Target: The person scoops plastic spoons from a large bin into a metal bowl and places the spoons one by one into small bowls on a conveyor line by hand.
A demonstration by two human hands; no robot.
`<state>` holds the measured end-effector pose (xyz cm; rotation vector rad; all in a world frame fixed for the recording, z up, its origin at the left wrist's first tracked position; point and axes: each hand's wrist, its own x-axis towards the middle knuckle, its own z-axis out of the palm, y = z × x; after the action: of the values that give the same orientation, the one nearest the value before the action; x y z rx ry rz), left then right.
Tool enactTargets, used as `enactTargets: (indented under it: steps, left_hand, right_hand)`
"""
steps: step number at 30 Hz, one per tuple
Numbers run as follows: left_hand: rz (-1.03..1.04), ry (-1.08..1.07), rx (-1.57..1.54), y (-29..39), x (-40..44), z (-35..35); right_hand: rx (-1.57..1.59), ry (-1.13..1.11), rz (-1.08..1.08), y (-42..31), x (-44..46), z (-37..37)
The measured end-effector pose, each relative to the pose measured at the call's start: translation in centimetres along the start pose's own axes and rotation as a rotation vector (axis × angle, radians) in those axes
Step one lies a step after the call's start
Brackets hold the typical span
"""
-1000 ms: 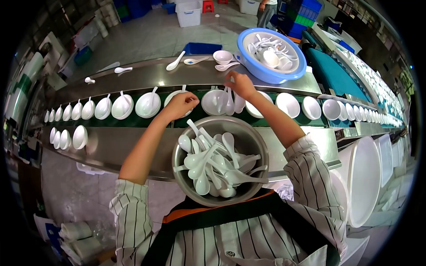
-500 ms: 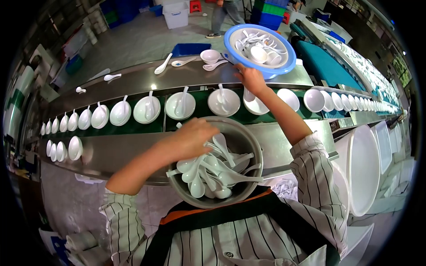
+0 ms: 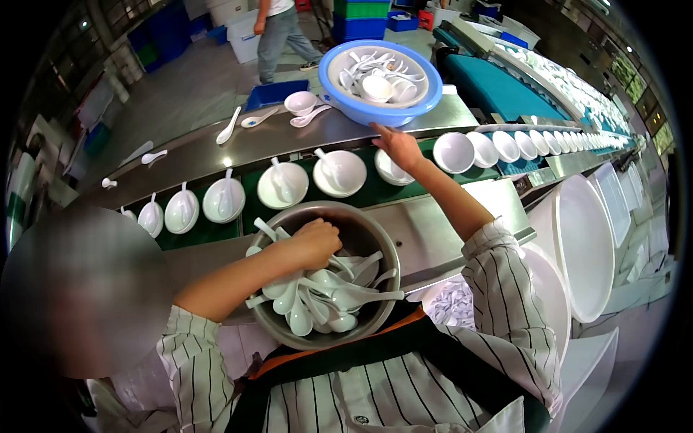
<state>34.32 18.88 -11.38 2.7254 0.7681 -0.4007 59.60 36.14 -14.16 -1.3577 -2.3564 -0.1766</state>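
My left hand (image 3: 314, 243) is inside a steel bowl (image 3: 391, 252) of white spoons (image 3: 317, 296). Its fingers are curled, and what they hold, if anything, is hidden. Over a white bowl (image 3: 387, 173) on the green belt (image 3: 249, 189) is my right hand (image 3: 397, 148), its fingers apart near the blue basin's underside. Left of it, one white bowl (image 3: 345, 180) has a spoon resting in it, as does another bowl (image 3: 278, 193). More bowls with spoons continue leftward.
A blue basin (image 3: 431, 83) with a tub of spoons and cups stands on the steel ledge. Loose spoons (image 3: 229, 126) and a small bowl (image 3: 300, 103) lie left of it. A person (image 3: 278, 36) is beyond. A blurred round shape (image 3: 86, 289) covers the lower left.
My left hand has moved from the belt down into the steel bowl. My right hand has left the spoons it was over. The view has shifted right, and the person beyond appears farther left.
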Motion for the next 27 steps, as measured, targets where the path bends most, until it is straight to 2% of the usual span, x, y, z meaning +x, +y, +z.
enactTargets:
  steps: [1,2,4,5,7,10,12,13,15,17,18,20,21,23,24,27]
  left_hand:
    - [0.002,-0.041,-0.016,-0.2,0.2,-0.2]
    - [0.050,0.043,-0.053,-0.5,-0.2,0.1]
    - [0.003,0.018,-0.170,-0.6,-0.8,-0.5]
    - [-0.024,0.003,-0.232,-0.5,-1.3,-0.9]
    - [-0.015,0.123,-0.299,-0.5,-2.7,-3.3]
    - [-0.019,0.186,-0.570,-1.4,-4.1,-6.2]
    - [-0.073,0.191,-0.848,-2.2,-4.2,-7.6]
    - [-0.086,0.237,-0.796,-2.7,-3.8,-8.1]
    - [-0.101,0.337,-0.919,-3.9,-2.5,-8.3]
    - [-0.155,0.306,-1.140,-4.4,-1.3,-8.3]
    - [-0.182,0.293,-1.250,-4.7,-0.8,-8.3]
    - [-0.174,0.272,-1.189,-5.0,0.0,-8.2]
    - [-0.170,0.255,-1.161,-5.2,0.4,-8.0]
    - [-0.157,0.210,-1.145,-5.6,1.0,-7.7]
    - [-0.147,0.198,-1.190,-5.6,0.8,-7.9]
    - [-0.177,0.270,-1.331,-6.6,-0.2,-8.1]
  right_hand:
    - [0.041,-0.029,0.045,0.4,-0.7,-0.3]
    - [0.041,0.023,0.069,0.8,-1.2,-0.8]
    - [0.045,0.101,0.111,1.0,-2.2,-2.9]
    - [0.011,0.041,0.194,1.0,-3.0,-4.4]
    - [-0.154,-0.124,0.259,1.8,-5.2,-5.2]
    - [-0.289,-0.296,0.140,3.1,-9.6,-3.6]
    - [-0.300,-0.301,0.095,3.2,-10.8,-1.4]
    - [-0.308,-0.298,0.069,2.5,-10.6,-1.5]
    - [-0.044,-0.261,0.150,0.6,-10.1,-1.7]
    - [0.337,-0.205,0.253,-1.3,-9.0,-2.5]
    - [0.697,-0.217,0.320,-2.7,-7.9,-3.5]
    - [1.366,-0.309,0.419,-5.6,-5.7,-7.1]
    - [1.543,-0.396,0.406,-7.1,-4.7,-9.3]
    - [1.382,-0.584,0.322,-7.8,-3.9,-9.7]
    - [1.354,-0.589,0.282,-8.1,-3.5,-10.0]
    - [1.408,-0.406,0.322,-6.1,-2.9,-9.0]
